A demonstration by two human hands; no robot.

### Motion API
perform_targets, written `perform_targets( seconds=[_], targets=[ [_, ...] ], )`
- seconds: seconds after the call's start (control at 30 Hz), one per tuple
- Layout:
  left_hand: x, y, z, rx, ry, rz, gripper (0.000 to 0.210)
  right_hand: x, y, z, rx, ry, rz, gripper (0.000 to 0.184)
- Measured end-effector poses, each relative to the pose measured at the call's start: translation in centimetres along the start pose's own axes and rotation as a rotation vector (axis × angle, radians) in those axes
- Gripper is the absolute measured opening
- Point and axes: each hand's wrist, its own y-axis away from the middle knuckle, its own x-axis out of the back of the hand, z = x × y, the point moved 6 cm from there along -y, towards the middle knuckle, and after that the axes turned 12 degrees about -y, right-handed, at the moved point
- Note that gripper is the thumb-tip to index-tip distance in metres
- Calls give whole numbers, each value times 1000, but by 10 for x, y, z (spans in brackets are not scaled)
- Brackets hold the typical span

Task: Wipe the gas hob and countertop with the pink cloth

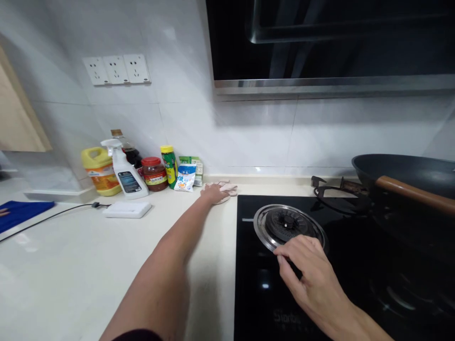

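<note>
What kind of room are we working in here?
A kitchen, most likely a home one: there's a stove with a burner, a wok, and seasoning jars such as the red-lidded one.

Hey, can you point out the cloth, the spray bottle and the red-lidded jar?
Cloth [229, 188]: head view, on its crumpled right end.
Spray bottle [130, 181]: head view, on its dark label.
Red-lidded jar [155, 179]: head view, on its front label.
</note>
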Motion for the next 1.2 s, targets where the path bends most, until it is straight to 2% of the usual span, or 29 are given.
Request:
perform_targets(
  seconds=[0.1,0.3,0.6,0.73,0.83,0.97,1.2],
  targets=[
    [0,13,-17,119,2,3,92,0,0,2,2,11,0,13],
    [1,49,-33,234,7,-2,91,0,2,7,14,42,12,13],
    [2,121,-57,335,-14,9,89,0,4,15,-10,84,8,13],
    [2,158,-70,345,-43,11,86,-4,7,14,-6,77,-12,13],
    [2,176,-80,352,-54,9,85,-7,9,14,-12,65,-36,13],
    [-1,178,-93,383,-62,15,86,-11,12,15,-18,65,-74,15],
    [-6,146,-121,512,-68,19,87,-15,13,15,-37,68,-140,15]
  ],
)
